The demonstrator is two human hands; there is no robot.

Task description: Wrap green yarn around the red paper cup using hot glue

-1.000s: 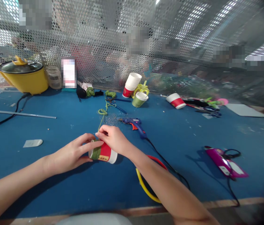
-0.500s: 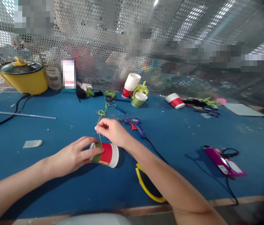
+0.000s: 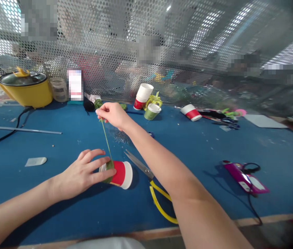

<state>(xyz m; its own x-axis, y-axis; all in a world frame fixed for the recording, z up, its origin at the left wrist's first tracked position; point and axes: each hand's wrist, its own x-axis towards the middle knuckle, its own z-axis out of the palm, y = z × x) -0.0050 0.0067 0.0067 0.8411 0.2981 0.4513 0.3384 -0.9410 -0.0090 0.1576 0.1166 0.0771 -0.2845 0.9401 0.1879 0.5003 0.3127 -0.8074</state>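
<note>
A red and white paper cup (image 3: pixel 120 173) lies on its side on the blue table, its left part wrapped in green yarn. My left hand (image 3: pixel 85 171) rests on the wrapped part, fingers spread over the cup and touching it. Farther forward, my right hand (image 3: pixel 110 114) pinches the green yarn (image 3: pixel 106 138), which runs taut down to the cup. Yellow-handled scissors (image 3: pixel 146 170) lie right of the cup, partly under my right forearm.
At the back stand a yellow pot (image 3: pixel 27 90), a jar (image 3: pixel 58 89), a phone (image 3: pixel 75 84), stacked cups (image 3: pixel 144 92) and a green-wrapped cup (image 3: pixel 152 111). Another cup (image 3: pixel 191 112) lies tipped over. A purple box (image 3: pixel 242 178) with a cable sits at right.
My right hand has moved forward and slightly left, drawing the yarn into a longer straight line. My forearm now covers most of the glue gun, and the scissors' blades show. My left fingers have spread a little.
</note>
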